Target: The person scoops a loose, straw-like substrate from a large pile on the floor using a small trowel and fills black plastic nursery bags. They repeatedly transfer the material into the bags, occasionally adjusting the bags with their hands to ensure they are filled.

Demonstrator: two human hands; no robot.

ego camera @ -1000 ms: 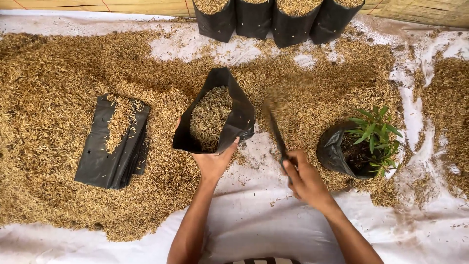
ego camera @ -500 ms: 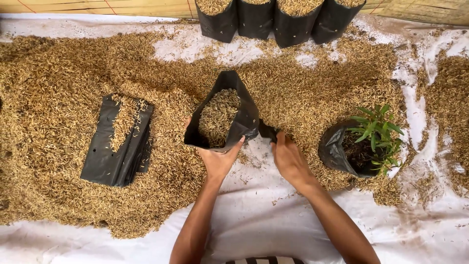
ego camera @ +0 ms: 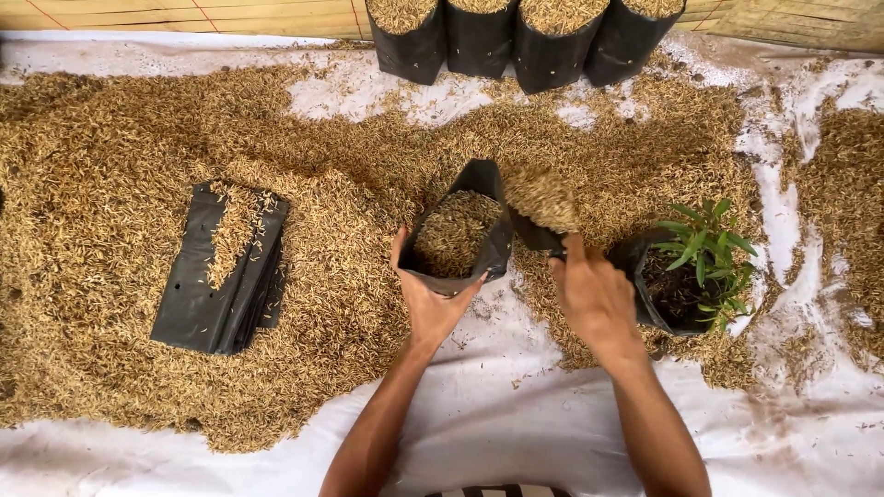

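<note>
Filling is under way: the left hand (ego camera: pixel 433 308) props open the half-full black grow bag (ego camera: pixel 458 235) at centre, the right hand (ego camera: pixel 594 294) grips a husk-loaded scoop (ego camera: pixel 541 207) at its 2 o'clock, needing a tip inward.

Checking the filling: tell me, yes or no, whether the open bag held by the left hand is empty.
No, the open black bag in the left hand already holds rice husks.

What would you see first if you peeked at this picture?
A huge golden spread of rice husks covers the white sheet. In the middle, the left hand holds open a black bag while the right hand tips in a scoopful. A small green plant sits at right.
</note>
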